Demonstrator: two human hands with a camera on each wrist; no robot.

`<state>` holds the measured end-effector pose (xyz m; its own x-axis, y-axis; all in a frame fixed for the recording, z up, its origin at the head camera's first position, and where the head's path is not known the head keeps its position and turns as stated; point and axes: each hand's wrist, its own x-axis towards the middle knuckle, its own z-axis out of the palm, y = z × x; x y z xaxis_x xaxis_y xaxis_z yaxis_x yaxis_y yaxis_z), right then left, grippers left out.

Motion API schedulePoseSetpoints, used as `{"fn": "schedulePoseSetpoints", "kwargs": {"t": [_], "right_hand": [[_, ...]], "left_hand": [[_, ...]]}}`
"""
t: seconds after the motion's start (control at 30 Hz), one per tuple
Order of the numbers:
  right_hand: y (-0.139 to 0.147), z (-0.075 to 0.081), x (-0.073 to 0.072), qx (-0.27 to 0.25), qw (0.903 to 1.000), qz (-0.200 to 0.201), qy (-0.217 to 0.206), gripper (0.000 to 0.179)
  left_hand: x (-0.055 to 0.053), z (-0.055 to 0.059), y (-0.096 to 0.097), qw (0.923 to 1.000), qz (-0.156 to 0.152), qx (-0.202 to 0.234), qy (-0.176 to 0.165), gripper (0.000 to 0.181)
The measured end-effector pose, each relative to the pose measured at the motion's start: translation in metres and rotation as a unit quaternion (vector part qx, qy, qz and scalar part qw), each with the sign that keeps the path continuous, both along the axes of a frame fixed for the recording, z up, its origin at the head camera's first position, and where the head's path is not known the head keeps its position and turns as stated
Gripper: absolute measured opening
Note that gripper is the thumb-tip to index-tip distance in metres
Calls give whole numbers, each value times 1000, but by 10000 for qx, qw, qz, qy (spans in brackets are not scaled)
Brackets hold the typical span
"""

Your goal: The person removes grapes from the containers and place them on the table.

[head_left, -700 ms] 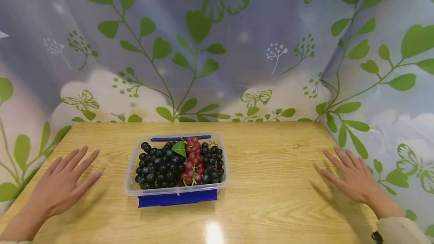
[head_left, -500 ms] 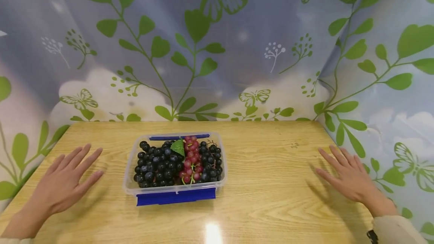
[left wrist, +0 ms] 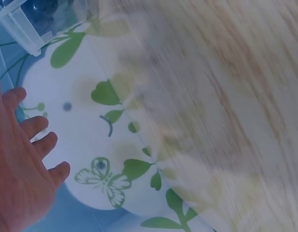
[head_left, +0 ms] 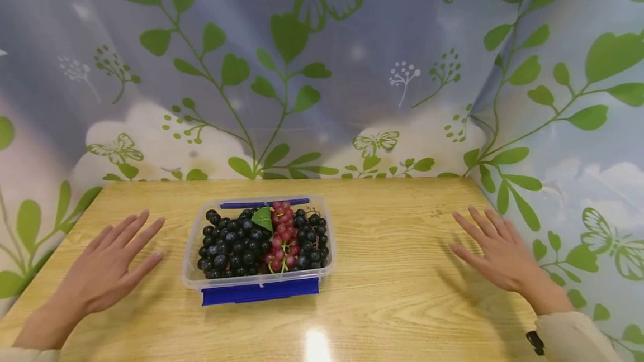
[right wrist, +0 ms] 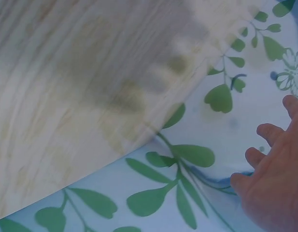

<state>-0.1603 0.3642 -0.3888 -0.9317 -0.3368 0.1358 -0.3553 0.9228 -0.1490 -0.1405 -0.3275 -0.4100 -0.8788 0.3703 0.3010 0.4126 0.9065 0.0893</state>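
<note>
A clear plastic food container [head_left: 188,256] with blue clip flaps stands left of the middle of the table in the head view. It holds dark grapes [head_left: 236,244] on the left, a bunch of red grapes [head_left: 283,239] beside them, and smaller dark grapes [head_left: 312,239] at the right. A green leaf [head_left: 263,218] lies on top. My left hand [head_left: 110,267], fingers spread and straight, hovers over the table to the container's left, holding nothing. Far to the right, my right hand [head_left: 498,253] hovers palm down with fingers spread, also holding nothing.
The wood-grain table [head_left: 392,239] ends at a hanging cloth [head_left: 342,71] with leaf and butterfly prints, which runs along the back and right side. One blue flap [head_left: 259,291] hangs down at the container's front. A corner of the container [left wrist: 35,41] shows in the left wrist view.
Both hands have moved inward over the table, the left one to the right and the right one to the left. The container and grapes stay put on the table.
</note>
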Motion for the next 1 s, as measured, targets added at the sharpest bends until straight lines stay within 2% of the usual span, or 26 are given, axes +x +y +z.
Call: {"fn": "schedulePoseSetpoints", "kwargs": {"t": [0.27,0.53,0.73,1.0], "right_hand": [[-26,2,-5,-103,9998,169,8,67],[-47,4,-10,-97,9996,227,-102,68],[-64,3,-16,-117,9994,297,-122,69],[-84,4,-23,-165,9987,454,-160,69]], "left_hand": [[0,0,5,9999,-77,-15,79,66],[-5,1,14,9998,-163,62,48,67],[-7,2,16,9992,-353,88,134,68],[-8,4,20,9989,-436,167,10,67]]}}
